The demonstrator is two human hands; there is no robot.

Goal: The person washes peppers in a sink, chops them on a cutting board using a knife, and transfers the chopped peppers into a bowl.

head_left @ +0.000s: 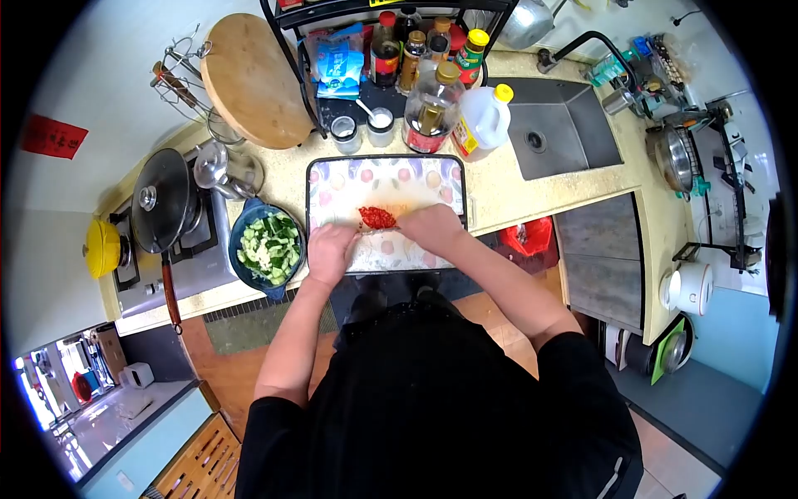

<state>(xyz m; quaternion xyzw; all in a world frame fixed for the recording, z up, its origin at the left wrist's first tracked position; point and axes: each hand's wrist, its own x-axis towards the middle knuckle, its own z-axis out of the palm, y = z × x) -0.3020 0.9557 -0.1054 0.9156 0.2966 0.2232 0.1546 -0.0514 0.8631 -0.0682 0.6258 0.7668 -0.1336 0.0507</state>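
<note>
On the patterned cutting board (332, 195) lies a small heap of chopped red pepper (376, 218). My left hand (332, 252) is closed at the heap's lower left, over the board's near part. To the right of the heap my right hand (431, 229) is closed too. Something thin seems to run between the two hands just below the pepper, but I cannot make out what it is. Left of the board a blue bowl (239, 264) holds cut green cucumber pieces (278, 241) with chopped pale bits on top.
A lidded wok (158, 200) and a yellow pot (101, 249) are on the stove at left. Behind the board stand two small jars, a large oil bottle (431, 112) and a white jug (482, 123). The sink (573, 133) lies right. A red bin (528, 236) sits below the counter.
</note>
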